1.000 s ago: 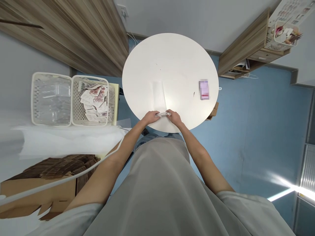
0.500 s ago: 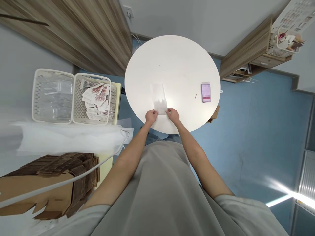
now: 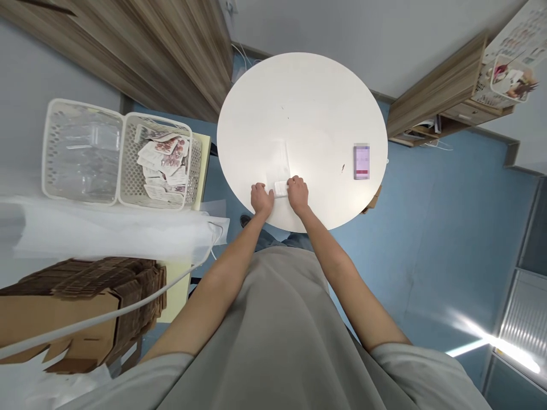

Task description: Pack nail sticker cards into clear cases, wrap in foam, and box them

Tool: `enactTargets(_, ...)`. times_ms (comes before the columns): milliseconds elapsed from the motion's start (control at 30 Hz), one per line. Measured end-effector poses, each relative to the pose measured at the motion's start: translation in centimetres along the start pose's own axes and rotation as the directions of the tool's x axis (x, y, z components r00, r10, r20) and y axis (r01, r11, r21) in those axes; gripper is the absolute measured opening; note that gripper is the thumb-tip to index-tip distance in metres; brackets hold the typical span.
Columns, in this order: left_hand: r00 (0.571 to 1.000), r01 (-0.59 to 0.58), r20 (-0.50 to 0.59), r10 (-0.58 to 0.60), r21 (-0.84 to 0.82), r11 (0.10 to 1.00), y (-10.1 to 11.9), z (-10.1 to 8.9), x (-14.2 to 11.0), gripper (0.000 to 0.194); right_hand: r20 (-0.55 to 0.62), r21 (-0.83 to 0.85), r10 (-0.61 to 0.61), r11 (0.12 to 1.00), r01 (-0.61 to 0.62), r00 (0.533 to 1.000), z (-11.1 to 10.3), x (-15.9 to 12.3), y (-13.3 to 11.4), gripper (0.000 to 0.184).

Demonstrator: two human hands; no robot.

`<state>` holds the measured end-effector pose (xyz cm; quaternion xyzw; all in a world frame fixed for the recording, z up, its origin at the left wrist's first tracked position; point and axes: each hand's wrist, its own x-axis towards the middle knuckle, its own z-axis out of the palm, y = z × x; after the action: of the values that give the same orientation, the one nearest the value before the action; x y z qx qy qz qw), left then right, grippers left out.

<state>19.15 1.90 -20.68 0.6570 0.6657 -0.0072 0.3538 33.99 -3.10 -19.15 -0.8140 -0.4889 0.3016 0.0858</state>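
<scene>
Translucent strip [image 3: 280,164], long axis approx. fore-aft

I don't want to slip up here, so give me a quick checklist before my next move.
1. Left hand and right hand at either side of the near end of the clear plastic: ok.
2. Firm hold by both hands: cannot tell.
3. Plastic wholly unfolded: cannot tell, too faint.
4. Purple object apart from both hands: ok.
5. Table unmarked: not ok, a dark mark shows left of the purple object.
</scene>
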Motion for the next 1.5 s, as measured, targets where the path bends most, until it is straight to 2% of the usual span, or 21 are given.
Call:
enactTargets(67,0.968,-0.246,-0.038,0.247,0.034,0.969,-0.1,0.1,-0.2,0.047,0.047,-0.029,-0.143,0.989,0.145,0.989,0.0,0.2,0.4,0.038)
enactTargets(133,0.879,-0.475,0.077,0.471,0.055,0.878,-0.5,0.3,0.3,0.056,0.098,-0.041,-0.222,0.973,0.227,0.970,0.2,0.6,0.9,0.042)
enactTargets(200,0.782,-0.605,0.229,0.579,0.058,0.794,-0.9,0.6,1.1,0.067,0.139,-0.049,-0.252,0.964,0.261,0.958,0.4,0.9,1.6,0.044)
enactTargets(233,0.749,-0.637,0.282,0.599,0.061,0.768,-1.2,0.8,1.4,0.072,0.154,-0.052,-0.262,0.961,0.272,0.953,0.6,1.0,1.9,0.044)
enactTargets(300,0.717,-0.668,0.325,0.617,0.065,0.742,-1.7,1.2,1.9,0.076,0.180,-0.055,-0.285,0.953,0.299,0.942,1.0,0.8,2.5,0.049)
enactTargets(400,0.703,-0.682,0.329,0.631,0.058,0.729,-2.7,1.7,1.4,0.075,0.194,-0.056,-0.311,0.943,0.327,0.930,1.6,-0.6,3.5,0.061)
enactTargets(467,0.694,-0.684,0.343,0.633,0.042,0.728,-3.6,1.8,0.4,0.072,0.182,-0.059,-0.327,0.938,0.343,0.927,1.9,-2.3,4.1,0.061)
enactTargets(667,0.672,-0.653,0.423,0.607,-0.048,0.756,-6.0,1.0,-3.6,0.070,0.201,-0.010,-0.436,0.895,0.447,0.877,2.6,-8.0,5.7,0.059)
enactTargets(733,0.684,-0.611,0.449,0.575,-0.080,0.788,-6.3,0.6,-4.3,0.072,0.213,0.013,-0.433,0.898,0.440,0.876,2.6,-8.9,5.8,0.059)
enactTargets(767,0.704,-0.575,0.450,0.549,-0.091,0.813,-6.3,0.4,-4.3,0.071,0.213,0.025,-0.420,0.905,0.425,0.882,2.6,-9.1,5.8,0.058)
enactTargets(900,0.828,-0.369,0.405,0.387,-0.127,0.921,-5.2,-0.5,-3.0,0.053,0.171,0.091,-0.273,0.961,0.261,0.947,1.8,-8.3,5.3,0.048)
enactTargets(1000,0.886,-0.238,0.391,0.251,-0.082,0.968,-4.0,-0.9,-1.3,0.034,0.167,0.150,-0.135,0.982,0.110,0.977,1.1,-6.6,4.8,0.042)
enactTargets(1133,0.939,-0.131,0.320,0.127,-0.011,0.991,-2.7,-0.6,0.2,0.029,0.128,0.151,0.044,0.987,-0.063,0.991,1.1,-3.9,3.7,0.026)
enactTargets(1200,0.952,-0.080,0.294,0.082,-0.019,0.997,-2.4,-0.5,0.5,0.026,0.117,0.143,0.157,0.974,-0.173,0.981,1.2,-2.8,3.0,0.021)
enactTargets(1267,0.958,-0.026,0.284,0.030,-0.018,0.999,-2.2,-0.4,0.6,0.019,0.114,0.120,0.236,0.961,-0.249,0.965,1.2,-2.0,2.3,0.024)
enactTargets(1333,0.968,0.009,0.249,-0.011,0.010,1.000,-2.0,-0.4,0.6,0.024,0.098,0.068,0.247,0.965,-0.255,0.964,0.9,-1.3,1.8,0.035)
enactTargets(1400,0.985,-0.022,0.171,0.010,0.069,0.997,-1.8,-0.5,0.6,0.048,0.066,-0.011,0.171,0.985,-0.170,0.983,0.5,-0.9,1.4,0.045)
enactTargets(1467,0.979,-0.178,0.124,0.163,0.121,0.977,-1.4,-0.4,0.7,0.063,0.047,-0.089,0.023,0.996,-0.018,0.999,0.2,-0.6,1.3,0.048)
enactTargets(1500,0.953,-0.289,0.137,0.271,0.129,0.949,-1.1,-0.3,0.8,0.064,0.052,-0.116,-0.065,0.991,0.070,0.997,0.1,-0.5,1.3,0.048)
